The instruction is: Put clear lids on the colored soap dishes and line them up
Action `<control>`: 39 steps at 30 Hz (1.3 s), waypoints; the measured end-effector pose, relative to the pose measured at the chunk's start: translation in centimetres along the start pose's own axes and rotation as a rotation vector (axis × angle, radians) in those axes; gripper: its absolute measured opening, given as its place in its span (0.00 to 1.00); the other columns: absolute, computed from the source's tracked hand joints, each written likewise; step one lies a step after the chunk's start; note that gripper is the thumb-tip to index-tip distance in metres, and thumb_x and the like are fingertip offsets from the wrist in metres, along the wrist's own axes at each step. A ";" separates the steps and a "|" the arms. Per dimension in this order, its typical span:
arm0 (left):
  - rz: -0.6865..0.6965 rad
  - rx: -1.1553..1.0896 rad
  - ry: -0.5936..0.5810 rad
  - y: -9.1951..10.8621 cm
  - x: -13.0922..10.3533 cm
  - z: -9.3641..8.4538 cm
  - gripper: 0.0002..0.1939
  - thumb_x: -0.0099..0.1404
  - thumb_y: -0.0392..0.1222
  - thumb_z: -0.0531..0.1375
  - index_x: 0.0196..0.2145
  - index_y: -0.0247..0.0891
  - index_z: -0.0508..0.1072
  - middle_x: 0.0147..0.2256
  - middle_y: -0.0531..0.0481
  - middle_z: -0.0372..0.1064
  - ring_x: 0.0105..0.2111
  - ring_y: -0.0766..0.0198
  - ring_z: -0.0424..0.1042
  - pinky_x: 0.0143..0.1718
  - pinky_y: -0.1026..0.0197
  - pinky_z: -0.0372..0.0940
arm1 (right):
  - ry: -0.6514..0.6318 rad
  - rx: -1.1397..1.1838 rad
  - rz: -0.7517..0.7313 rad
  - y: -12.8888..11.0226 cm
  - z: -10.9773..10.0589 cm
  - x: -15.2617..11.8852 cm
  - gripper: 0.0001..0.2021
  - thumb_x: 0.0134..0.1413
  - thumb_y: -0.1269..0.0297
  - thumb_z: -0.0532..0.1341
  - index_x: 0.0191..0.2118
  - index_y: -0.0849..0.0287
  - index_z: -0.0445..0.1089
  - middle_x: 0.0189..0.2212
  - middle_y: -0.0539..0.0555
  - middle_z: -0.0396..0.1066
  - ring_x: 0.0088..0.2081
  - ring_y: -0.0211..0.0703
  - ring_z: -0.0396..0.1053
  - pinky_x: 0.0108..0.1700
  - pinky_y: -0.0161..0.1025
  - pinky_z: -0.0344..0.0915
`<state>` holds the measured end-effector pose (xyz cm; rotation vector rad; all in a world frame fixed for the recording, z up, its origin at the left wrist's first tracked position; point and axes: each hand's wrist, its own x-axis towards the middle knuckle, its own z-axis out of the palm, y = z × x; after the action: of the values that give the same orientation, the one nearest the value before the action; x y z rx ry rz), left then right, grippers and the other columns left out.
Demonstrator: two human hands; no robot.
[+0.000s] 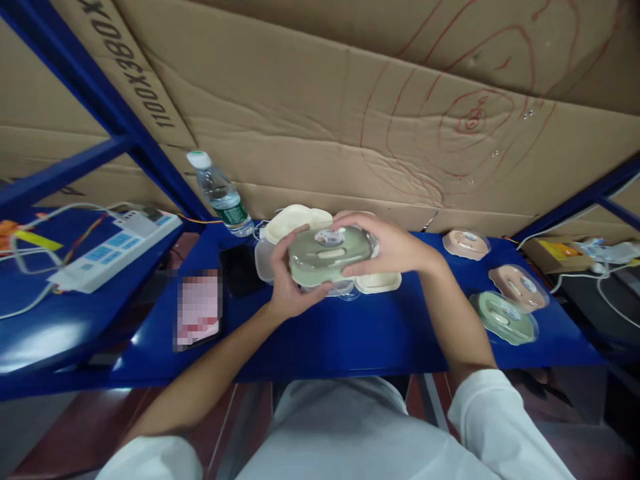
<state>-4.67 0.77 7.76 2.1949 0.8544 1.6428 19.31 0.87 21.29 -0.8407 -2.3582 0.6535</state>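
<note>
A green oval box (327, 257) with a clear cover and a small label is held up over the middle of the blue table (340, 340). My left hand (290, 283) grips its left end, thumb along the near side. Around its right end my right hand (383, 243) is wrapped. Behind and below the box lie cream-coloured pieces (295, 223) and clear plastic pieces (264, 261), partly hidden by the box and my hands. Another cream piece (379, 283) lies below my right hand.
At the right stand two pink boxes (466, 245) (520, 288) and a green box (506, 317). A water bottle (223, 197), a dark flat object (243, 270) and a phone (199, 308) are at the left. Further left is a power strip (117, 250). Cardboard (300, 100) rises behind.
</note>
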 end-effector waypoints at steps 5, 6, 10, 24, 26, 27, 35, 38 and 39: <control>0.006 0.257 0.045 -2.7 1.1 -1.4 0.56 0.70 0.71 0.62 0.77 0.48 0.34 0.73 0.28 0.51 0.74 0.36 0.57 0.71 0.31 0.60 | 0.117 0.163 0.065 4.0 0.7 3.4 0.29 0.58 0.43 0.73 0.60 0.49 0.71 0.61 0.54 0.76 0.62 0.54 0.73 0.67 0.52 0.68; 0.035 0.311 0.057 -3.4 1.2 -1.7 0.55 0.70 0.70 0.63 0.77 0.48 0.36 0.73 0.28 0.52 0.74 0.36 0.58 0.71 0.30 0.59 | 0.161 0.159 0.081 4.8 0.6 3.5 0.29 0.59 0.43 0.72 0.60 0.50 0.71 0.61 0.54 0.75 0.63 0.53 0.73 0.68 0.52 0.68; 0.013 0.458 0.139 -5.3 1.8 -3.0 0.52 0.70 0.69 0.64 0.76 0.45 0.42 0.71 0.30 0.56 0.73 0.37 0.59 0.72 0.30 0.58 | 0.288 -0.038 0.214 7.5 -0.5 3.2 0.29 0.61 0.45 0.71 0.62 0.49 0.70 0.64 0.55 0.73 0.66 0.54 0.70 0.71 0.54 0.64; -0.117 0.506 0.131 -5.0 1.6 -1.9 0.49 0.73 0.74 0.58 0.75 0.47 0.41 0.71 0.32 0.53 0.74 0.41 0.58 0.72 0.31 0.60 | 0.071 -0.332 0.284 10.8 0.6 3.7 0.28 0.68 0.44 0.65 0.67 0.51 0.73 0.71 0.59 0.65 0.74 0.67 0.58 0.76 0.67 0.52; -0.151 0.507 0.090 -4.8 1.3 -1.6 0.51 0.72 0.73 0.58 0.76 0.49 0.36 0.72 0.31 0.52 0.74 0.40 0.58 0.71 0.32 0.61 | 0.044 -0.265 0.179 8.8 0.8 3.5 0.28 0.70 0.45 0.64 0.70 0.47 0.70 0.73 0.56 0.63 0.75 0.63 0.57 0.77 0.65 0.52; -0.146 0.476 0.078 -4.7 1.2 -1.4 0.51 0.72 0.73 0.58 0.76 0.49 0.37 0.72 0.31 0.51 0.74 0.40 0.58 0.71 0.32 0.60 | 0.015 -0.226 0.116 7.9 1.0 3.5 0.28 0.70 0.47 0.65 0.71 0.44 0.69 0.74 0.53 0.62 0.76 0.61 0.56 0.77 0.63 0.52; -0.004 0.111 0.108 -5.8 0.8 -0.5 0.50 0.69 0.73 0.63 0.74 0.50 0.45 0.72 0.35 0.53 0.74 0.40 0.59 0.73 0.36 0.59 | -0.066 -0.047 -0.091 5.4 2.5 3.8 0.16 0.76 0.55 0.58 0.58 0.50 0.80 0.56 0.54 0.81 0.59 0.52 0.76 0.65 0.51 0.68; 0.018 0.098 0.060 -6.1 0.8 -0.4 0.53 0.68 0.73 0.65 0.75 0.49 0.43 0.73 0.33 0.50 0.75 0.40 0.56 0.74 0.35 0.57 | 0.027 -0.070 -0.010 5.6 2.1 3.6 0.17 0.76 0.52 0.57 0.56 0.53 0.80 0.53 0.56 0.82 0.54 0.52 0.78 0.59 0.48 0.70; 0.017 0.105 0.049 -6.2 0.9 -0.4 0.54 0.67 0.73 0.65 0.76 0.49 0.42 0.74 0.32 0.49 0.76 0.39 0.54 0.75 0.35 0.56 | 0.065 -0.077 0.001 5.7 2.0 3.5 0.17 0.76 0.51 0.57 0.55 0.53 0.79 0.52 0.55 0.82 0.54 0.52 0.78 0.58 0.48 0.71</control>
<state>-6.66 6.11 5.22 2.2446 0.9594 1.7030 18.16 6.68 17.58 -0.8825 -2.3375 0.5308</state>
